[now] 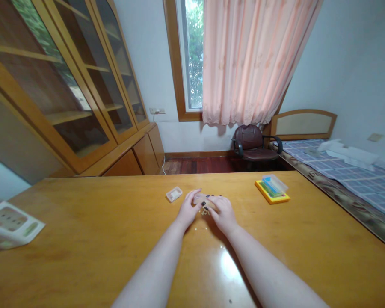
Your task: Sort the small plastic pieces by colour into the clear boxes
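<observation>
Near the middle of the table, my left hand (188, 210) curls round the left side of a small clear plastic box (199, 198). My right hand (225, 214) closes on the same box from the right, its fingers partly covering it. Dark spots show at the fingertips; whether these are nails or small pieces I cannot tell. Several tiny pale pieces (205, 211) are visible just below the thumbs. Another small clear plastic case (173, 194) lies on the table a little to the left of my left hand.
A yellow box (272, 192) with a clear lid (276, 184) on top lies toward the far right of the wooden table (99, 239). At the left edge stands a white carton (14, 224). Beyond are an office chair (252, 143), a bed (349, 167) and a glass-door cabinet (83, 81).
</observation>
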Demonstrator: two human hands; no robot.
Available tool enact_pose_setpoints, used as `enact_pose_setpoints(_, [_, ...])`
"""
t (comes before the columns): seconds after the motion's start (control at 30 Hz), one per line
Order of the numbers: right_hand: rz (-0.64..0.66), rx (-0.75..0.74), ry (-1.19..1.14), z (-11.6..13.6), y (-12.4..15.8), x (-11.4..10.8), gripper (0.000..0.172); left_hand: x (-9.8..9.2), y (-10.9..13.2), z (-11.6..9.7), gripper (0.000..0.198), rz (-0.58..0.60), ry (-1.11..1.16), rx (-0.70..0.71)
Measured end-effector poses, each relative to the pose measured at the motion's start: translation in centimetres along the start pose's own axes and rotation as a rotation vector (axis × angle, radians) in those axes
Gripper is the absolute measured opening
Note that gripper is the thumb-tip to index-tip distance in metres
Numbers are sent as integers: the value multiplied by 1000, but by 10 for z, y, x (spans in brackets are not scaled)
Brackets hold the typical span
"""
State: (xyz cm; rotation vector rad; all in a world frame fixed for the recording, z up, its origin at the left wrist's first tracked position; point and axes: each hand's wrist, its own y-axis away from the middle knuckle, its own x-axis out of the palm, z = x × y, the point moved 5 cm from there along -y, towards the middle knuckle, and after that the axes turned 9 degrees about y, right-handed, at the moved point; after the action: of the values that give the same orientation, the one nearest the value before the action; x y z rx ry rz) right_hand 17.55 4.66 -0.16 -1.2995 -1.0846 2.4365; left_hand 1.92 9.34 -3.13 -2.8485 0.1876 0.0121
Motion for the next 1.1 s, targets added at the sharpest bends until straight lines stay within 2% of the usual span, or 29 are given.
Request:
enact_pose_setpoints(0.13, [12, 13, 14, -3, 1, 6, 29, -5, -2, -5, 40, 24, -89, 56])
enact_pose_setpoints(0.3, [-5, 37, 63, -6, 3, 11, 39, -16, -6, -12, 34, -54, -186, 171])
enact_pose_setpoints(0.4, [11, 40, 43, -10, 3, 11, 39, -16, -6, -13, 35, 6, -163, 189])
enact_pose_setpoints(0.47, [16, 59, 13, -13, 3, 11, 39, -15, -4, -16, 40, 55, -271, 193])
enact_pose_setpoints(0.53, [2, 121, -8, -19, 2, 10, 40, -22, -4, -18, 46, -8, -527, 126])
enact_pose_setpoints(0.63, [-41, 257, -15, -30, 1, 9, 37, -47, -2, -14, 54, -232, -959, -180])
enact_pose_setpoints(0.7, [-58, 311, -13, -36, 2, 9, 37, -59, -2, -7, 55, -221, -1125, -335])
enact_pose_setpoints(0.77, [-55, 322, -15, -39, 3, 11, 39, -64, -3, 0, 53, -120, -1190, -375])
enact_pose_setpoints(0.83, [-40, 309, -21, -40, 4, 15, 41, -70, -3, 5, 53, -87, -1203, -394])
enact_pose_setpoints(0.87, [-31, 297, -26, -40, 5, 16, 42, -74, -3, 5, 53, -111, -1201, -415])
enact_pose_setpoints(0.93, [-22, 268, -35, -39, 6, 19, 44, -82, -2, 1, 53, -261, -1188, -441])
enact_pose_setpoints(1.0, [-23, 245, -40, -38, 6, 19, 45, -82, -1, -9, 56, -404, -1130, -361])
enact_pose_setpoints(1.03, [-20, 233, -40, -37, 5, 19, 46, -76, -2, -13, 58, -393, -1074, -262])
enact_pose_setpoints(1.07, [-10, 218, -41, -35, 5, 18, 47, -67, -4, -16, 60, -303, -999, -140])
enact_pose_setpoints(1.1, [7, 197, -44, -33, 4, 18, 48, -53, -5, -17, 61, -143, -910, -17])
